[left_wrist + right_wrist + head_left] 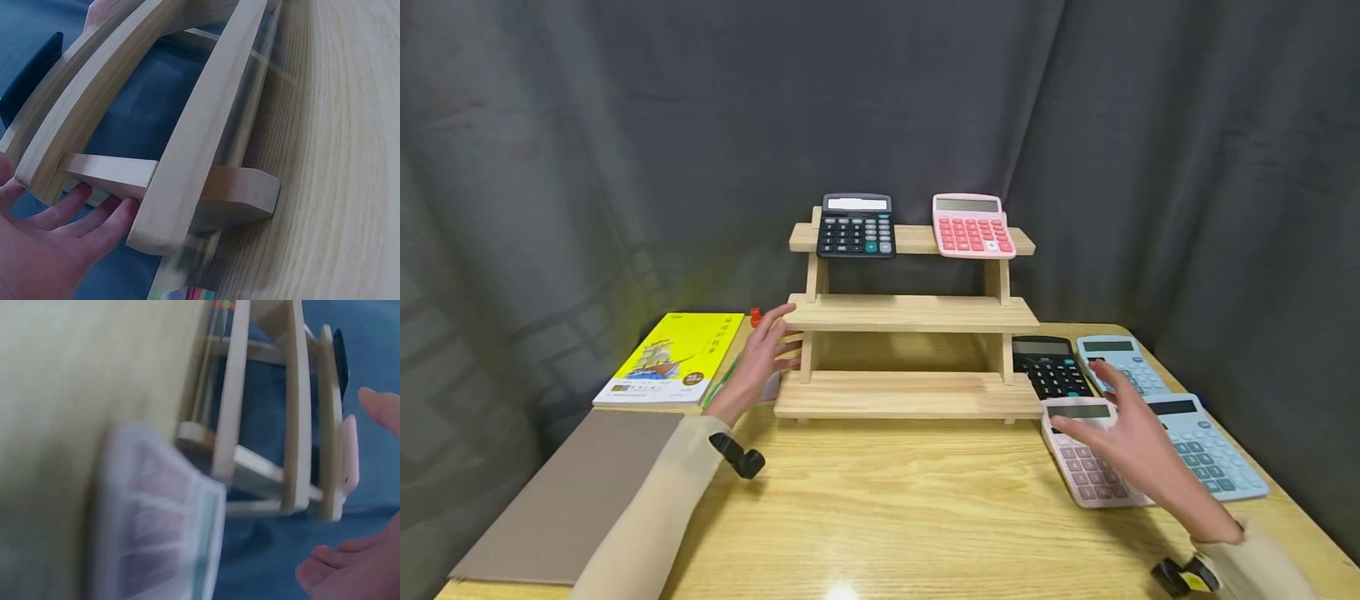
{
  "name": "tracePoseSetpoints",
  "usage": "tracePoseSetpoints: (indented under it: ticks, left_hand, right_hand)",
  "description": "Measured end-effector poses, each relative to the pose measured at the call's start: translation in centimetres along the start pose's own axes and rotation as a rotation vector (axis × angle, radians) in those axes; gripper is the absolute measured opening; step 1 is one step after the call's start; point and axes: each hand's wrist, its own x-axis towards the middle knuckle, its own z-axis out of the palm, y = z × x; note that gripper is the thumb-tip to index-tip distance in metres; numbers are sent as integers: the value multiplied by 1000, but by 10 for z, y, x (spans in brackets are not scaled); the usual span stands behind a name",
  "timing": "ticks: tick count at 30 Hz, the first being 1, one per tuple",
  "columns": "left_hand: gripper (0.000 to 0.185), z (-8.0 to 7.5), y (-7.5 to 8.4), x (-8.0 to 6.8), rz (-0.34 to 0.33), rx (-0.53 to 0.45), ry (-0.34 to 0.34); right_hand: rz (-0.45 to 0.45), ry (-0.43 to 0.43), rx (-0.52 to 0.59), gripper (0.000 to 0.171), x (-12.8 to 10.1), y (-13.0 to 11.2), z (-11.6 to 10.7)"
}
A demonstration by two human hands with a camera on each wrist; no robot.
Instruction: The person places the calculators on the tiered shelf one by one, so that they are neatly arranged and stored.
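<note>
A three-tier wooden stand [913,312] stands at the far side of the table. My left hand [760,364] is at the stand's left end, its loosely extended fingers [103,234] at the middle shelf and side support. On the top shelf lean a black calculator [856,227] and a pink calculator [973,227]. My right hand [1138,446] hovers with thumb and fingers spread, holding nothing. Below it lies a pale pink calculator [1093,479], partly covered by the hand in the head view. Beside that are a black calculator [1051,367] and two light blue calculators [1213,454].
To the left lie a yellow book [677,354] and a flat brown board [580,492]. A small red object [756,317] is behind my left hand. The wooden table [887,508] extends in front of the stand, and a dark curtain [737,125] hangs behind it.
</note>
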Motion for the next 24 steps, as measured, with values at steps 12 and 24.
tracePoseSetpoints:
  ticks: [12, 24]
  left_hand:
    - [51, -1, 0, 0, -4, 19, -4]
    - [51, 1, 1, 1, 3, 15, 3]
  right_hand:
    - [11, -36, -135, 130, -30, 54, 4]
    - [-25, -96, -71, 137, -34, 76, 14]
